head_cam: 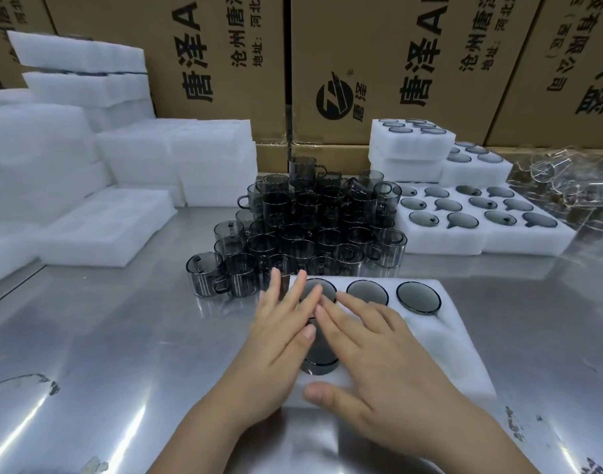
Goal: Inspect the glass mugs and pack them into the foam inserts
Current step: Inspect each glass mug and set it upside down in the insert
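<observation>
Left hand (276,340), right hand (382,357): fingers flat on grey mug (319,355) | I fear uneven push cracks it in foam insert (460,340)

Well beyond my left grip (276,343), the cardboard box (190,63) reads, turned sideways, 唐泽A, 沧州唐 and 地址:河北. Beyond my right grip (389,364), the next box (395,138) carries a round logo (332,97) with 唐泽, then 唐泽A and 沧州唐泽. The far-right box (532,107) shows 有限公司.
</observation>
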